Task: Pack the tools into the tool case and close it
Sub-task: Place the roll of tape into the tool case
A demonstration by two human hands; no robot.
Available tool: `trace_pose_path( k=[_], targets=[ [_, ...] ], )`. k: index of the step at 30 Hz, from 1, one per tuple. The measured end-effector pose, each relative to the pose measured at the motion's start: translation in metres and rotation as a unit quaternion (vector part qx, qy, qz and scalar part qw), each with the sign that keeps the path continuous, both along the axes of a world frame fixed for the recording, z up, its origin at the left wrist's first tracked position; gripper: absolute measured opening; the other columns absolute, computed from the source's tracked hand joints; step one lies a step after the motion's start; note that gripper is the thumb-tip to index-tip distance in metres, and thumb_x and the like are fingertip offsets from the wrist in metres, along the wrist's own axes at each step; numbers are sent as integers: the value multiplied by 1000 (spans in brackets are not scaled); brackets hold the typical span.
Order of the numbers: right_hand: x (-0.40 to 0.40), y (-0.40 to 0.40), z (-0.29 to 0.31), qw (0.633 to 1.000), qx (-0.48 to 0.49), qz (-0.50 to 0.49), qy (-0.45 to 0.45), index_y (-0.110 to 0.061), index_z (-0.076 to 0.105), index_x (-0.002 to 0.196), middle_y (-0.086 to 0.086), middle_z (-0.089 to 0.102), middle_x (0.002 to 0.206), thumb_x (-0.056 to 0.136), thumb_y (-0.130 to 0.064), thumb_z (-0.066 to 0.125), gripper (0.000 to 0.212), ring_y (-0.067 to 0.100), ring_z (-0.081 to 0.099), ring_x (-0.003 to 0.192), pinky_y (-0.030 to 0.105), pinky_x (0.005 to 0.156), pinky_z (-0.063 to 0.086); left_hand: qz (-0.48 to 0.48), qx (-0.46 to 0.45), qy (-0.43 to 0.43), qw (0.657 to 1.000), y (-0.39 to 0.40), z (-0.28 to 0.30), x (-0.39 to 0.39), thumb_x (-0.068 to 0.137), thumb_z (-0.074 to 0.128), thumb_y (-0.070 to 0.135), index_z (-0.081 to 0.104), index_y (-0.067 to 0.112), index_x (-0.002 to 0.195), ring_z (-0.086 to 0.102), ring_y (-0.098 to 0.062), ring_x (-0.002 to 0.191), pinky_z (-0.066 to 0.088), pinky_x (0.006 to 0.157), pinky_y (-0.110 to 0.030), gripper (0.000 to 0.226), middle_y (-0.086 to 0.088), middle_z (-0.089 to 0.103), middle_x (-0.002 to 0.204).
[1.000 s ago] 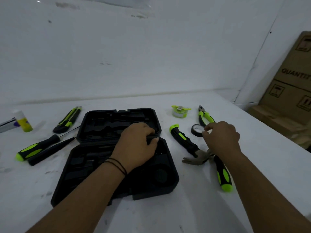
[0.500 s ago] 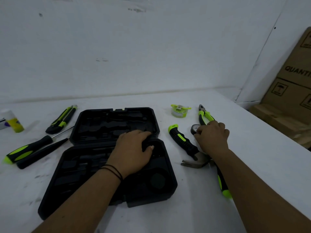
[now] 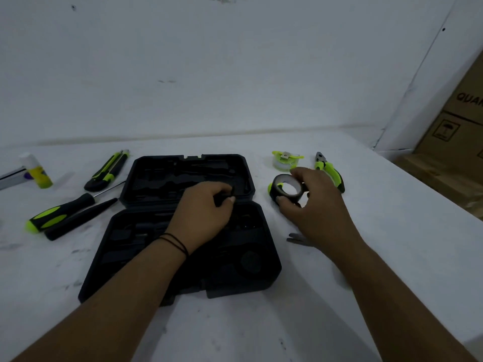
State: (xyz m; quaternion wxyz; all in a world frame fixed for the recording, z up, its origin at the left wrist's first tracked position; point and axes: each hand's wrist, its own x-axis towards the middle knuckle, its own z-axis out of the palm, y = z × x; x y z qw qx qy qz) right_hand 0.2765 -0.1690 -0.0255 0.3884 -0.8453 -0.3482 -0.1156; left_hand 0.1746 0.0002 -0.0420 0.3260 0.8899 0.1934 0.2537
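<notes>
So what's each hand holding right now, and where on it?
The right hand pinches the black tape roll by its outer rim. The left hand rests on the open tool case, holding nothing visible.

We see the black tool case point(image 3: 183, 231) lying open on the white table, its moulded slots unfilled; green-and-black pliers point(image 3: 329, 172), screwdriver point(image 3: 60, 214) and knife point(image 3: 108, 171) lie around it.
</notes>
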Motion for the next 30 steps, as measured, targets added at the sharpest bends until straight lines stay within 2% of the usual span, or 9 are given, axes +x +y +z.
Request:
trace_pose_path(
  k=[3, 6, 9, 11, 14, 20, 24, 27, 30],
  targets=[
    [-26, -3, 1, 998, -14, 43, 36, -17, 51, 126, -3, 52, 113, 76, -20, 70, 53, 4, 46, 100, 8, 82, 33, -14, -6, -10, 1000, -4, 9, -15, 84, 63, 23, 71, 17, 103, 54, 4, 87, 28, 74, 11, 21, 7, 69, 101],
    [-48, -8, 0, 991, -22, 104, 80, -30, 41, 134, -15, 50, 112, 78, -21, 70, 64, -4, 47, 100, 6, 85, 38, -42, -112, -11, 993, -11, 14, -33, 85, 63, 30, 71, 30, 90, 61, 6, 71, 45, 70, -6, 10, 19, 68, 81],
    [-64, -13, -4, 983, -20, 145, 115, -45, 32, 134, -23, 51, 115, 76, -24, 72, 74, -12, 46, 106, -2, 84, 36, -75, -232, 13, 970, -21, 18, -46, 84, 63, 31, 74, 25, 88, 63, -4, 59, 51, 56, -19, 13, 7, 72, 71],
    [-71, -14, -8, 981, -10, 155, 116, -50, 30, 128, -24, 52, 115, 74, -23, 74, 75, -9, 48, 108, 4, 91, 38, -88, -280, 28, 956, -26, 20, -51, 83, 64, 28, 75, 17, 90, 62, -10, 59, 52, 53, -21, 17, -3, 73, 72],
    [-77, -16, -11, 982, -10, 150, 116, -46, 33, 128, -23, 51, 117, 73, -24, 75, 72, -3, 50, 111, 18, 98, 42, -100, -324, 30, 940, -31, 18, -55, 83, 66, 20, 74, 8, 92, 60, -13, 58, 52, 53, -20, 17, -17, 72, 81],
    [-81, -30, -10, 985, 16, 111, 129, -51, 45, 113, -38, 44, 110, 73, -36, 73, 51, -16, 43, 109, 9, 93, 34, -80, -358, -10, 930, -39, 14, -55, 82, 67, 13, 71, 3, 94, 61, -11, 53, 52, 51, -19, 17, -17, 70, 77],
    [-90, -33, -21, 991, 46, 80, 100, -47, 48, 103, -40, 44, 98, 74, -28, 73, 43, -29, 39, 98, -5, 83, 28, -85, -288, -3, 954, -46, 9, -59, 83, 66, 21, 72, 15, 94, 66, -10, 63, 53, 58, -18, 14, -7, 73, 80],
    [-92, -33, -33, 992, 40, 67, 103, -40, 53, 110, -35, 48, 101, 77, -31, 70, 39, -24, 41, 101, -6, 84, 27, -98, -143, 16, 985, -40, 5, -64, 83, 65, 31, 71, 28, 99, 65, -1, 80, 51, 77, -16, 18, 12, 71, 87],
    [-91, -33, -41, 991, 26, 67, 111, -29, 60, 117, -19, 56, 106, 78, -36, 68, 40, -8, 46, 105, -1, 86, 30, -126, -94, 34, 987, -33, 3, -69, 79, 69, 31, 69, 32, 105, 62, -4, 83, 52, 83, -26, 26, 13, 68, 89]
  ],
)
